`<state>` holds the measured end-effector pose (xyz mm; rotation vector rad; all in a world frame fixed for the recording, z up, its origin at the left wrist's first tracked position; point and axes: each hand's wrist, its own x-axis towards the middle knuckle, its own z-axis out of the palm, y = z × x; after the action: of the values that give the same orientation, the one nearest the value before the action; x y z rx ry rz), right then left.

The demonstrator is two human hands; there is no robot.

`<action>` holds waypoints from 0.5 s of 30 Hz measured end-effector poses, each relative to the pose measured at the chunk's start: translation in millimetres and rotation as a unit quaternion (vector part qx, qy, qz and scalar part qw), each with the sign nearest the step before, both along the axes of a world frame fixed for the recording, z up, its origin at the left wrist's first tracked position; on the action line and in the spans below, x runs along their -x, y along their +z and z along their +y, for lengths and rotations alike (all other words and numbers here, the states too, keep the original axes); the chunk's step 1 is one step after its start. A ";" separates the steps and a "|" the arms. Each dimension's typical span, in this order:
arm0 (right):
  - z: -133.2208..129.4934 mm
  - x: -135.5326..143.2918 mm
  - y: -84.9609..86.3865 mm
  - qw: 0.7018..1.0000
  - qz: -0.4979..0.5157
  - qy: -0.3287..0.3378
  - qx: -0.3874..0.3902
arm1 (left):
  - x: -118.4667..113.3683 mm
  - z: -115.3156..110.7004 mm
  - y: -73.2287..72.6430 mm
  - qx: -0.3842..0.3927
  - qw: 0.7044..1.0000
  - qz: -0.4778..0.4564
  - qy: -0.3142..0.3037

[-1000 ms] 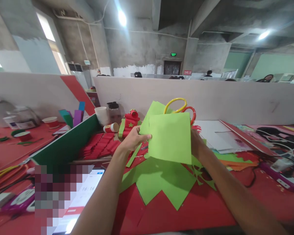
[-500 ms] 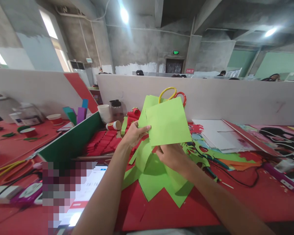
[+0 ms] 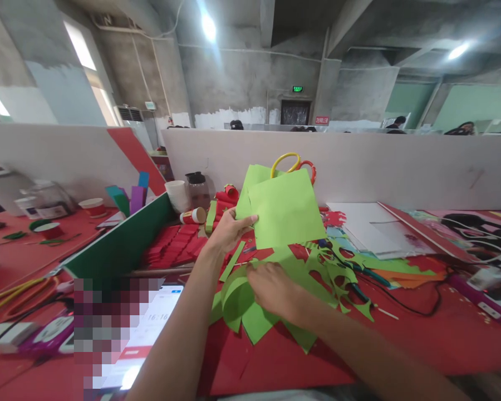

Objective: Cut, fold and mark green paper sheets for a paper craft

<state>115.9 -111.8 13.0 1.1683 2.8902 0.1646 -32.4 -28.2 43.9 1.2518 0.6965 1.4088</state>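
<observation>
Several green paper sheets (image 3: 290, 209) are pinched at their left edge by my left hand (image 3: 232, 227), which holds them up over the table. Below them, my right hand (image 3: 271, 287) has its fingers curled on a bent green paper piece (image 3: 236, 301), whose left end curls upward. More pointed green paper lies flat beneath that hand. The yellow and red loops of scissor-like handles (image 3: 286, 162) show behind the raised sheets; their lower part is hidden.
Red paper strips (image 3: 179, 242) lie beside a green divider (image 3: 121, 239). A phone (image 3: 150, 334) sits at the lower left. Green cut scraps (image 3: 338, 267), a dark cable and white sheets (image 3: 367, 228) are on the right. White cups (image 3: 177, 195) stand behind.
My right hand has moved down and left from beneath the raised sheets, and a lower green paper now curls up beside it. My left hand keeps its hold on the sheets.
</observation>
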 end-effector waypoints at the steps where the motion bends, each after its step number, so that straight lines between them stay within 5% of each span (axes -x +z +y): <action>1: -1.2 4.5 -3.6 1.000 0.005 0.005 0.010 | -0.6 -0.5 0.4 0.000 1.000 0.000 0.000; 5: 11.4 4.5 -12.1 0.994 0.036 0.024 0.097 | -2.1 -1.2 0.8 0.003 1.000 -0.002 0.014; 10: 58.9 -31.6 -10.1 0.986 0.105 -0.002 0.131 | -3.3 -1.9 1.3 0.004 1.000 0.001 0.007; 15: 93.3 -61.3 -11.2 0.972 0.147 0.077 0.167 | -3.8 -1.8 -0.1 0.015 1.000 0.004 0.006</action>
<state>177.3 -18.5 1.8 0.9813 3.0851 -0.5186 -28.6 -30.0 43.8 1.2326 0.7285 1.3987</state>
